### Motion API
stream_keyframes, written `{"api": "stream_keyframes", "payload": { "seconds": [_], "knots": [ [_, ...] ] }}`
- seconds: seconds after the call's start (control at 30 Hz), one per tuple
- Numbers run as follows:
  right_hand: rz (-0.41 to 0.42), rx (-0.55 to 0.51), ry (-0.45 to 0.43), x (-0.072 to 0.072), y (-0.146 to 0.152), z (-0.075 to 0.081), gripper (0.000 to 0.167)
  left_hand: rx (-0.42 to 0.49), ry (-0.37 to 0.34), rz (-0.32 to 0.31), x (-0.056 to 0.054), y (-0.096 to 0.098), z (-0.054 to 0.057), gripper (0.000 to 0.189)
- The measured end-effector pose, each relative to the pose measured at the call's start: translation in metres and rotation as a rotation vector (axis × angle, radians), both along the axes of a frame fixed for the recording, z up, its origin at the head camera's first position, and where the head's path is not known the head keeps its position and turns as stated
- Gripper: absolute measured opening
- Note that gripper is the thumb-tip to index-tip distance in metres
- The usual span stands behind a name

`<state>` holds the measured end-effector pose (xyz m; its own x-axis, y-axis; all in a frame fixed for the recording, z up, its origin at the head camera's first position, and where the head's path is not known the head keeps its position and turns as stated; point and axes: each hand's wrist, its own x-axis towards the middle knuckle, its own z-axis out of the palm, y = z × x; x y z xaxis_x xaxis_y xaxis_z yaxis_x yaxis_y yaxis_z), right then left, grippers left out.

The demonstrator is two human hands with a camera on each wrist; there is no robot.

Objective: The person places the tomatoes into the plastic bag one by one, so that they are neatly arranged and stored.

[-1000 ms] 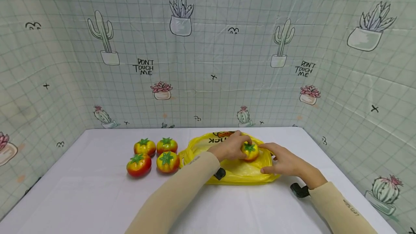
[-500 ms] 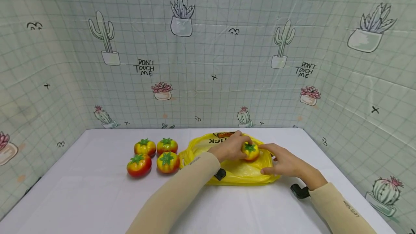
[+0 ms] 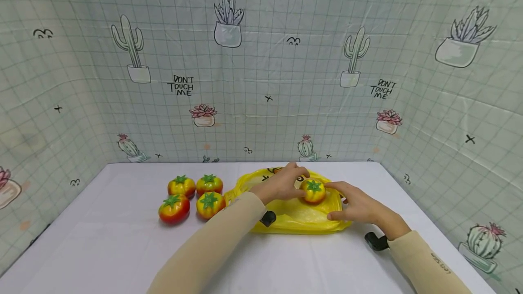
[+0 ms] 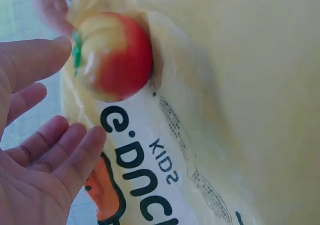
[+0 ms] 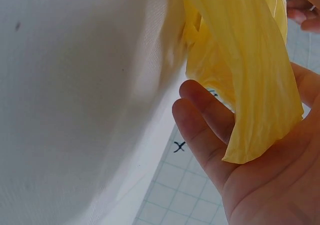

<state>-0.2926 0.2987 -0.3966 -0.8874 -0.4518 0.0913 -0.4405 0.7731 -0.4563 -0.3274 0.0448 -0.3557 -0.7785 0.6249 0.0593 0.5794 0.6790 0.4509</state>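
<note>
A yellow and red toy tomato [image 3: 313,191] with a green leafy top sits on the mouth side of a yellow plastic bag [image 3: 302,221]. My left hand [image 3: 282,184] is just left of the tomato, its fingers spread; a gap shows between fingers and tomato in the left wrist view, where the printed bag [image 4: 145,150] lies under it. At the bag's right edge, my right hand [image 3: 359,203] keeps thumb and index finger apart inside the rim. A loose bag handle [image 5: 260,85] drapes across that palm in the right wrist view, over fairly straight fingers.
Left of the bag, several similar tomatoes stand in a cluster, the nearest being a red tomato [image 3: 174,209] and a yellow-orange tomato [image 3: 210,205]. All rest on a white-covered table [image 3: 102,239]. A patterned curtain [image 3: 261,58] encloses the back and sides.
My left hand has let go of the tomato and drawn back slightly to the left. The tomato stays on the bag, and my right hand has kept its place.
</note>
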Motion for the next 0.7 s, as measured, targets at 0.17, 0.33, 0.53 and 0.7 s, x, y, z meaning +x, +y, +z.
{"api": "stream_keyframes", "payload": {
  "seconds": [0.17, 0.33, 0.53, 0.7],
  "knots": [
    [0.001, 0.008, -0.009, -0.001, 0.000, 0.001, 0.079, 0.017, 0.018, -0.049, 0.010, -0.015, 0.002, 0.047],
    [0.002, 0.013, 0.006, -0.001, 0.000, 0.002, 0.080, 0.051, 0.018, -0.051, 0.021, -0.026, 0.004, 0.048],
    [-0.005, 0.018, 0.005, -0.001, 0.001, 0.003, 0.079, 0.060, 0.022, -0.039, 0.036, -0.041, 0.005, 0.048],
    [0.001, 0.015, 0.011, -0.002, 0.001, 0.000, 0.079, 0.069, 0.028, -0.008, 0.048, -0.054, 0.002, 0.046]
  ]
}}
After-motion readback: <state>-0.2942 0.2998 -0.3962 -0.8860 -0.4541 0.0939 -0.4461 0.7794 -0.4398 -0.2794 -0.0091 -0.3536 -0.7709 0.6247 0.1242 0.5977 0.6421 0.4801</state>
